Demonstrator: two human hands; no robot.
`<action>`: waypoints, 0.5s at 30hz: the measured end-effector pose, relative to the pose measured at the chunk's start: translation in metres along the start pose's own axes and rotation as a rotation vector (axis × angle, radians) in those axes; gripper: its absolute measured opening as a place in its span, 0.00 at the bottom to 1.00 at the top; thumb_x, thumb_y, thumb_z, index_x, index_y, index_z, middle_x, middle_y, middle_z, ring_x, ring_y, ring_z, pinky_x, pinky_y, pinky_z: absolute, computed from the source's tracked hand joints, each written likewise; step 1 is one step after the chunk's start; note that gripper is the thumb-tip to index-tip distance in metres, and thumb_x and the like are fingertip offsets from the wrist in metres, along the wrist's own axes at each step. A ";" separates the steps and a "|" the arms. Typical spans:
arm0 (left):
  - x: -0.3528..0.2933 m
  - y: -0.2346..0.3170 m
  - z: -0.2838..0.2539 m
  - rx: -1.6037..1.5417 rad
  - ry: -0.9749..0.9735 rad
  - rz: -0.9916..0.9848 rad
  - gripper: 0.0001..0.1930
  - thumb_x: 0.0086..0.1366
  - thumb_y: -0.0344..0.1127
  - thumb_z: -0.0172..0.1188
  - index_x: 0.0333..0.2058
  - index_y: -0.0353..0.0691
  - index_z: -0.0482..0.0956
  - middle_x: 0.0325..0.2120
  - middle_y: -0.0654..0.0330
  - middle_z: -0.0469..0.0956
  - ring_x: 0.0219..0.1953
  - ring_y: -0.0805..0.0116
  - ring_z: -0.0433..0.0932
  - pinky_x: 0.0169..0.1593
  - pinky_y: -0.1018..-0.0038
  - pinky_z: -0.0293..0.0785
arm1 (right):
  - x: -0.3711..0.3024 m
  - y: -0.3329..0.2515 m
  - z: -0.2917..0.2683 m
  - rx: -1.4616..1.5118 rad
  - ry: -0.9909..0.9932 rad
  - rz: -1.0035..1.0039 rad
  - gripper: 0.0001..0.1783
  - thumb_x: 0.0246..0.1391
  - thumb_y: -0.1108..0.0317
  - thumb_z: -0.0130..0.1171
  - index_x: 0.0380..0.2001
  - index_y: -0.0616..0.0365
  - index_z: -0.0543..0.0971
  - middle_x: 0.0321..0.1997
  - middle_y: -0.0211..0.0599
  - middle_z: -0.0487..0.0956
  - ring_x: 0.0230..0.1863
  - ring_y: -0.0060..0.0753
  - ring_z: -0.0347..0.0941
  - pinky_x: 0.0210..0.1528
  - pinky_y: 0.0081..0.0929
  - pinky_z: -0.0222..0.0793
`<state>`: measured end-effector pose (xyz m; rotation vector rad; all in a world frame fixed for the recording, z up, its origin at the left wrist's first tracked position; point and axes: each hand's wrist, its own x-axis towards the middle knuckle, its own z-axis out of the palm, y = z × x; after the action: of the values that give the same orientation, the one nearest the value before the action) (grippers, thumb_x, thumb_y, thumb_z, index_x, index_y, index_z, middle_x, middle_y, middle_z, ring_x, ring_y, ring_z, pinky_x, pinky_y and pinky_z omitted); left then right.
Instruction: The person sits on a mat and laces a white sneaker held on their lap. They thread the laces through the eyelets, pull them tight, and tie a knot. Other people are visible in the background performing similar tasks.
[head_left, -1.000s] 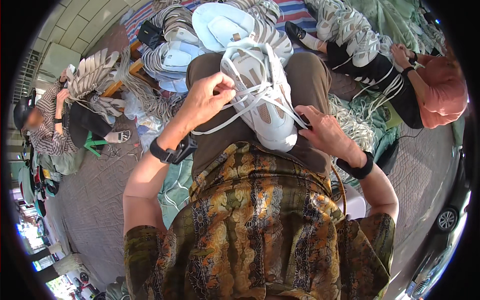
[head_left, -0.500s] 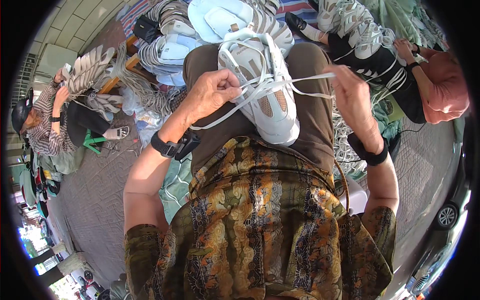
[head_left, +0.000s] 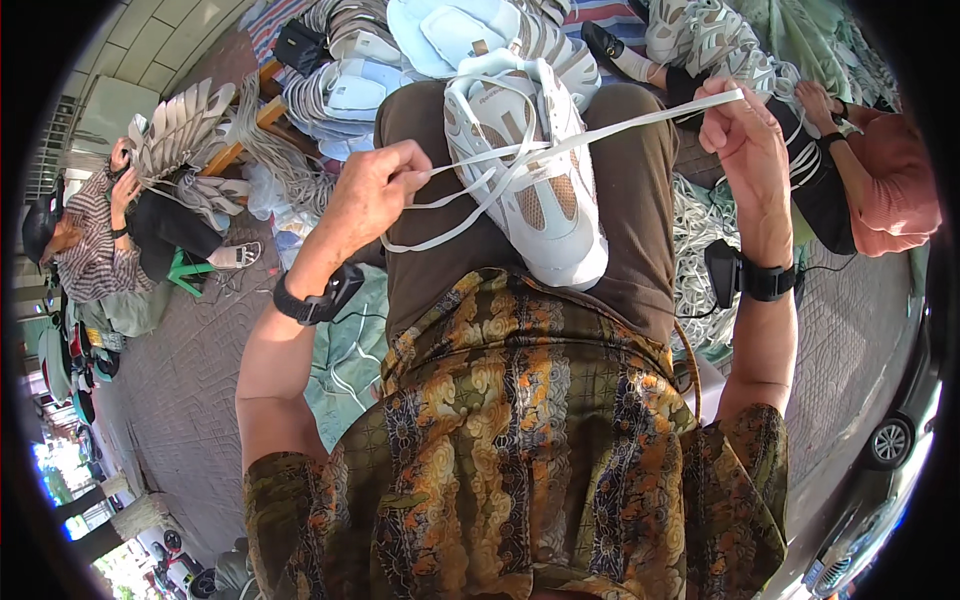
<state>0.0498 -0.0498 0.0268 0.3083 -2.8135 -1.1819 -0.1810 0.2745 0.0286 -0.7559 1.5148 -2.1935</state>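
A white and beige shoe upper (head_left: 560, 245) rests on my lap between my thighs, toe end toward me. Its white shoelace (head_left: 630, 124) crosses over the front of the lacing area. My left hand (head_left: 375, 195) is closed in a pinch on one lace end, left of the upper. Up to the right, my right hand (head_left: 745, 140) pinches the other end, and that stretch runs taut from the crossing. A loose lace loop hangs over my left thigh. Both wrists wear black bands.
Stacked shoe uppers (head_left: 345, 95) and pale flat pieces (head_left: 455, 35) lie ahead. A co-worker at left (head_left: 90, 240) holds a row of uppers; another at right (head_left: 880, 180) sits beside more uppers. A heap of white laces (head_left: 700, 285) lies by my right thigh. A parked car (head_left: 880, 450) stands far right.
My hands have moved apart, the left one leftward, the right one up and to the right. The lace between them has been drawn straighter, and its crossing on the upper looks tighter.
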 end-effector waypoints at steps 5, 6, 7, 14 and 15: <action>-0.027 -0.032 -0.020 -0.001 0.029 -0.042 0.02 0.60 0.26 0.55 0.29 0.33 0.75 0.16 0.61 0.73 0.19 0.75 0.72 0.26 0.75 0.67 | 0.003 0.020 0.018 0.080 0.037 0.047 0.15 0.63 0.65 0.52 0.42 0.66 0.79 0.30 0.31 0.79 0.25 0.18 0.67 0.29 0.17 0.65; -0.033 -0.038 -0.023 -0.010 0.035 -0.067 0.02 0.60 0.25 0.55 0.29 0.34 0.75 0.16 0.61 0.74 0.19 0.75 0.72 0.26 0.76 0.67 | 0.004 0.020 0.032 0.101 0.051 0.062 0.14 0.63 0.65 0.52 0.42 0.66 0.79 0.30 0.31 0.79 0.25 0.17 0.67 0.29 0.17 0.65; -0.039 -0.046 -0.028 0.016 0.039 -0.058 0.01 0.61 0.24 0.54 0.30 0.34 0.74 0.17 0.66 0.70 0.21 0.80 0.67 0.25 0.79 0.63 | 0.000 0.015 0.048 -0.006 0.106 0.109 0.14 0.64 0.63 0.50 0.31 0.62 0.76 0.22 0.29 0.71 0.18 0.17 0.57 0.26 0.20 0.60; -0.082 -0.111 -0.073 -0.002 0.149 -0.344 0.02 0.60 0.24 0.54 0.29 0.35 0.74 0.17 0.68 0.70 0.20 0.81 0.67 0.25 0.81 0.62 | 0.023 0.041 0.048 -0.175 -0.333 0.059 0.21 0.63 0.61 0.48 0.16 0.57 0.69 0.22 0.30 0.69 0.21 0.19 0.58 0.29 0.20 0.61; -0.090 -0.124 -0.076 -0.056 0.160 -0.340 0.02 0.61 0.24 0.55 0.28 0.35 0.73 0.17 0.69 0.69 0.20 0.82 0.66 0.25 0.81 0.61 | 0.022 0.039 0.057 -0.156 -0.323 0.152 0.25 0.63 0.60 0.47 0.11 0.54 0.62 0.19 0.29 0.66 0.22 0.21 0.58 0.30 0.21 0.60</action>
<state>0.1679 -0.1685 -0.0071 0.8637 -2.6524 -1.2264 -0.1629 0.2058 0.0133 -0.9575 1.5306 -1.7600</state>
